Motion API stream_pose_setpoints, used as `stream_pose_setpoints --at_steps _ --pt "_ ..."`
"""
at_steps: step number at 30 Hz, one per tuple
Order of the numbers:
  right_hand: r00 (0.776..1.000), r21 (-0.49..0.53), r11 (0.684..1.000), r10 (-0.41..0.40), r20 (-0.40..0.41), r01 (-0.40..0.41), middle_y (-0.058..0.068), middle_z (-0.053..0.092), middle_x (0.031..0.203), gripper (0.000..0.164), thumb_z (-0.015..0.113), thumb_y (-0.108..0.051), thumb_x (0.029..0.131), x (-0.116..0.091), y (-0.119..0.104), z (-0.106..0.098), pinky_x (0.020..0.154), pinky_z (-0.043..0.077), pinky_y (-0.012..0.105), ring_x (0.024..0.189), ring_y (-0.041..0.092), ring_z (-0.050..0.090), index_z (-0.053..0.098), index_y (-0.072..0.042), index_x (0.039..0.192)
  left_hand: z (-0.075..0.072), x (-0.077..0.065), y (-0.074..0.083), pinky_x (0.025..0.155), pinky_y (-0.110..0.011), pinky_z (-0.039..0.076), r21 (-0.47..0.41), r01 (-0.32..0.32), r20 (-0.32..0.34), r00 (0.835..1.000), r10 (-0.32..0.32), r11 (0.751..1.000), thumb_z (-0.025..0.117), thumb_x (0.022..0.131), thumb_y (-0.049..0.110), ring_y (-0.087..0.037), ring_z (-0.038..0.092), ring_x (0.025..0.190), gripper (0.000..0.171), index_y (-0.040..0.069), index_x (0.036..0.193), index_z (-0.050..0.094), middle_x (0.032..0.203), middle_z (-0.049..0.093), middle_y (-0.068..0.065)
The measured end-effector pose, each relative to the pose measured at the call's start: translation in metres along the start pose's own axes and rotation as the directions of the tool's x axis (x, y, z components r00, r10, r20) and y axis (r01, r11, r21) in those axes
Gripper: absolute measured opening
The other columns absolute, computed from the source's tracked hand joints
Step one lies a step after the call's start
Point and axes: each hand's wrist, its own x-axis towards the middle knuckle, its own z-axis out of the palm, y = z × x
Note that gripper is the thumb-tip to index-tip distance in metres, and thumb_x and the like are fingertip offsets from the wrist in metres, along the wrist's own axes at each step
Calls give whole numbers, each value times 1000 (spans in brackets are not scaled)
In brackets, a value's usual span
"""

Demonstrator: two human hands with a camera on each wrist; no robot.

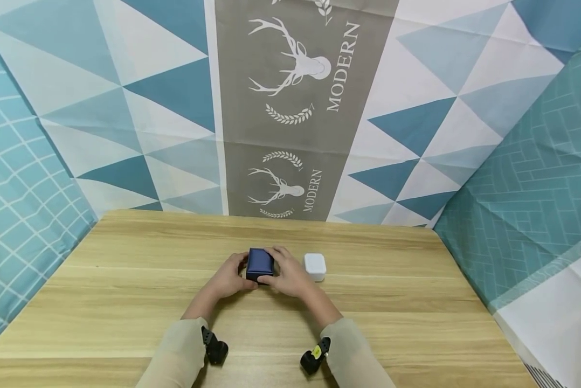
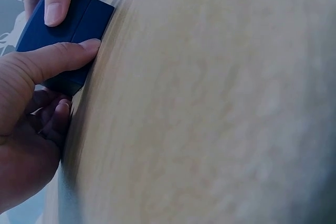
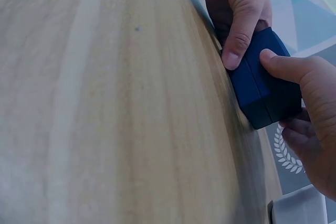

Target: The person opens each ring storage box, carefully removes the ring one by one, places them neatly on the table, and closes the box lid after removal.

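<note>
A small dark blue hinged gift box, like a jewelry box, sits on the wooden table with its lid down; a thin seam runs round its side. My left hand grips it from the left, the thumb on the front below the seam. From the right, my right hand holds the lid part, its thumb on the front above the seam. Both thumbs also show on the box in the right wrist view. The other fingers are partly hidden behind it.
Just right of my right hand stands a small white rounded box. The wooden table spreads out on both sides. Patterned cloth hangs behind it, with more cloth at the left and right.
</note>
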Motion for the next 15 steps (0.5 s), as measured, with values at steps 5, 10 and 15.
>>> stream_pose_setpoints --at_steps 5,10,15 --pt "1000 20 1000 7 14 -7 13 37 147 74 68 -43 83 1 0 -3 105 40 47 131 32 41 37 -15 144 0 0 2 103 -50 40 8 -20 -6 1000 20 1000 81 69 11 -42 48 120 85 -10 138 35 129 45 -26" --pt "999 37 999 18 28 -19 13 37 147 75 68 -43 82 2 -1 -5 105 40 48 131 33 41 37 -16 144 -1 1 3 104 -49 40 3 -16 -10 1000 16 1000 81 68 10 -41 48 120 85 -10 137 36 129 45 -26" --pt "999 38 999 26 30 -27 13 37 147 74 68 -44 82 3 -1 -4 105 39 48 132 32 41 37 -17 144 -1 0 3 105 -49 39 -4 -9 -9 1000 9 1000 81 68 9 -42 48 121 85 -10 138 35 129 45 -26"
